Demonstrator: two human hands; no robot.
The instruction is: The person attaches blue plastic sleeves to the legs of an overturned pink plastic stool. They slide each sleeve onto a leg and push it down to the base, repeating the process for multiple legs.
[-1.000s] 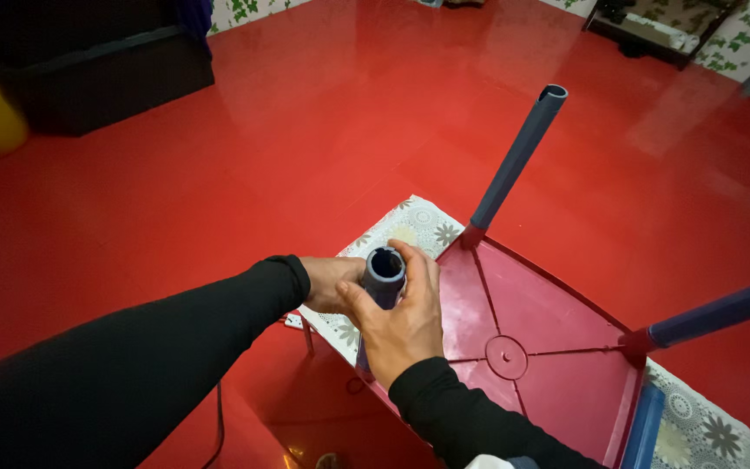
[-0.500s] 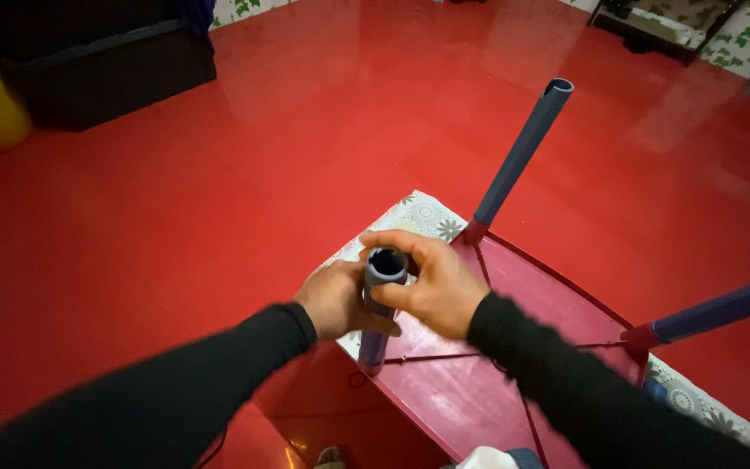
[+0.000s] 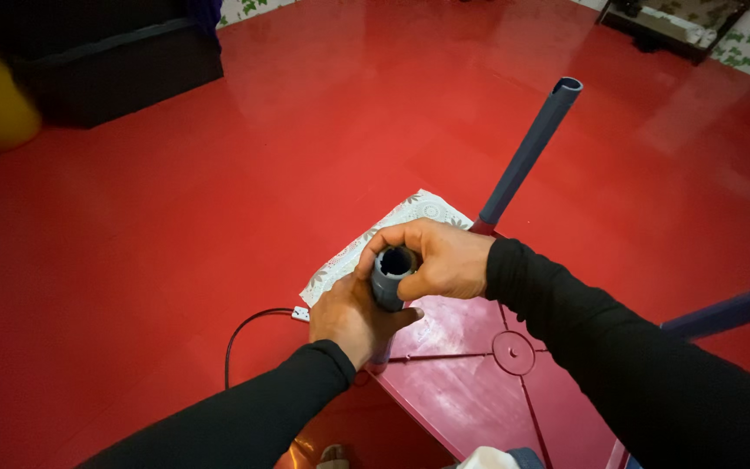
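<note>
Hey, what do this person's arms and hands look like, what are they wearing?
Both arms are covered by long, close-fitting black sleeves that end at the wrists. The left hand and right hand are bare: no gloves, rings, watch or markings visible.

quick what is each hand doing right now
Left hand: closed around the grey table leg, lower on it.
Right hand: closed around the same leg, at its open top end.
</note>
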